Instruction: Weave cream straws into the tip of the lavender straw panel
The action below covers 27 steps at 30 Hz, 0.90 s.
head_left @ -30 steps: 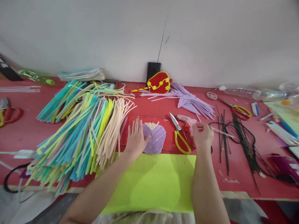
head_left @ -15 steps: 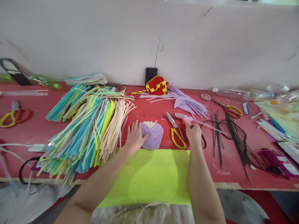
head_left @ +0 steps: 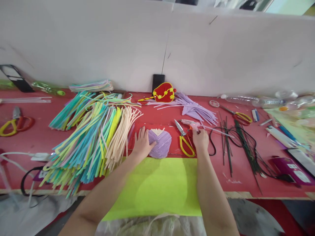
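A rounded purple piece (head_left: 160, 144) made of pipe cleaners, cream at its top, lies flat on the red table. My left hand (head_left: 143, 141) rests at its left side, fingers spread, with the thumb over its edge. To the right, my right hand (head_left: 201, 140) is closed around the handle of a glue gun (head_left: 195, 125), which lies on the table with its nozzle pointing left. A clear glue stick (head_left: 216, 130) sticks out behind it. Between the hands, scissors (head_left: 185, 139) with yellow-and-red handles lie beside the purple piece, blades slightly apart.
Multicoloured pipe cleaners (head_left: 86, 144) and a cream bundle (head_left: 123, 131) lie left. Purple pipe cleaners (head_left: 201, 113) and a red-and-yellow fan-shaped craft (head_left: 164, 92) are at the back. Dark green stems (head_left: 246, 147) and a black cord (head_left: 213, 147) lie right. A yellow-green sheet (head_left: 157, 186) covers the front.
The view has shifted slightly. Both hands stay in nearly the same places, the left by the purple piece and the right on the glue gun.
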### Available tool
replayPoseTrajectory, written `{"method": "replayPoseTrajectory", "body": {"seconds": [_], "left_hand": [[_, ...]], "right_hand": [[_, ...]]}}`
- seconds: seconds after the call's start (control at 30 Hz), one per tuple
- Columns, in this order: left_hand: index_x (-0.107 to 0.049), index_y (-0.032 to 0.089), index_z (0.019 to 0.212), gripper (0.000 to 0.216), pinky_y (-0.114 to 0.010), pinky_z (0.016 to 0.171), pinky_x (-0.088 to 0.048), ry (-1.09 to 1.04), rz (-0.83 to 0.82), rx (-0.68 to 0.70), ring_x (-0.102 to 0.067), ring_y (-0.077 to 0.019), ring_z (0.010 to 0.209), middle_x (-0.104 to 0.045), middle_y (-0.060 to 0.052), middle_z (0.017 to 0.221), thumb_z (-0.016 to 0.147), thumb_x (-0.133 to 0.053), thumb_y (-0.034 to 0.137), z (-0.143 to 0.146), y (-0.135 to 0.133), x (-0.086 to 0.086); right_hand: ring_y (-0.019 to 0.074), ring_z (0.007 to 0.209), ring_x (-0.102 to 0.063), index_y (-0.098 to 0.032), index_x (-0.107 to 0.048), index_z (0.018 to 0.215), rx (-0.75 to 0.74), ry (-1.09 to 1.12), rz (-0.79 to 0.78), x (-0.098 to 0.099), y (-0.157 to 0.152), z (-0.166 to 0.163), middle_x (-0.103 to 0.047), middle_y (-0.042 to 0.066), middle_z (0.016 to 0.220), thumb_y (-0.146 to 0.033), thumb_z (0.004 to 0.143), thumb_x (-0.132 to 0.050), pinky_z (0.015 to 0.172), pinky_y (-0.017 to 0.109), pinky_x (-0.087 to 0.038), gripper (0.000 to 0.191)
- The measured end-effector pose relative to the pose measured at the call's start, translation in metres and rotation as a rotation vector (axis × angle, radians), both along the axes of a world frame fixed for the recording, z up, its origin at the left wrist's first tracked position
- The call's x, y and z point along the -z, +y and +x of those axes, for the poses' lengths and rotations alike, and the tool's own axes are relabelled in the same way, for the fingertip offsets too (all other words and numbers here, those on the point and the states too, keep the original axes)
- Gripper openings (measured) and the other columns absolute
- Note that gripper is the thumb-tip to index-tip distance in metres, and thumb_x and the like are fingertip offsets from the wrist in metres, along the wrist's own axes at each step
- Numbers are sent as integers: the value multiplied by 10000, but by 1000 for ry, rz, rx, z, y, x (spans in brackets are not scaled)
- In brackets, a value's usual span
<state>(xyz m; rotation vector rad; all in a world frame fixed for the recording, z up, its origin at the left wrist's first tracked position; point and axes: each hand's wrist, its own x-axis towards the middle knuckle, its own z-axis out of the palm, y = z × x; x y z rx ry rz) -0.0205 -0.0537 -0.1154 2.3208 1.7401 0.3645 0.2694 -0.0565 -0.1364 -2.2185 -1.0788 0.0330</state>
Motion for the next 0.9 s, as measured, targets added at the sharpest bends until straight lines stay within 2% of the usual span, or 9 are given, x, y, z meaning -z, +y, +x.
{"method": "replayPoseTrajectory", "body": {"seconds": [0.23,0.37,0.57,0.63,0.67,0.77,0.83,0.9], "left_hand": [[-441,132,1194,547,-541,1076,-298,-147,80,-22,-318,-351,1361,-357,-234,1449,746,-692,319,-2,5,6],[-464,119,1118,492,-503,1079,-315,-166,95,-52,-332,-342,1355,-377,-254,1421,733,-712,297,-5,12,8],[-477,118,1105,433,-478,1073,-332,-125,112,-49,-361,-321,1339,-400,-237,1403,766,-681,294,-4,10,4],[-478,118,1123,404,-450,1060,-354,-97,119,-40,-387,-301,1322,-424,-219,1385,792,-648,276,-3,9,-2],[-481,119,1133,378,-427,1050,-367,-80,124,-35,-406,-286,1307,-445,-203,1367,812,-622,261,-4,8,-6],[-515,152,1118,247,-367,1003,-406,-22,147,-40,-485,-236,1217,-539,-134,1247,876,-501,202,-12,9,-21],[-531,174,1107,233,-393,965,-426,20,164,-95,-528,-242,1139,-580,-115,1145,903,-419,180,-21,11,-31],[-535,143,1090,250,-425,931,-435,63,177,-194,-538,-274,1102,-580,-150,1107,902,-370,150,-33,16,-38]], "right_hand": [[273,874,-549,-124,-620,940,33,-6,56,-2,-4,-5,-597,169,942,-431,818,-467,801,402,-414,365],[288,965,-525,-132,-606,936,53,-29,145,-12,-7,-7,-589,167,958,-401,829,-462,856,433,-394,323],[270,961,-517,-168,-614,889,-71,-45,253,-30,-11,-28,-597,138,984,-355,866,-418,916,471,-361,273],[265,986,-520,-172,-616,900,-211,-26,280,-33,-11,-46,-603,141,1007,-361,887,-394,923,457,-372,292],[244,985,-535,-189,-620,899,-296,-12,278,-34,-11,-56,-619,123,1006,-363,893,-392,910,412,-400,287],[205,862,-602,-203,-631,886,-623,69,215,-31,-11,-87,-665,90,925,-366,889,-429,817,337,-466,259],[188,805,-625,-219,-645,891,-764,99,161,-27,-11,-103,-684,63,888,-344,879,-461,775,311,-485,222],[185,808,-643,-236,-654,896,-851,118,112,-22,-11,-113,-701,42,902,-323,871,-481,762,303,-491,195]]}}
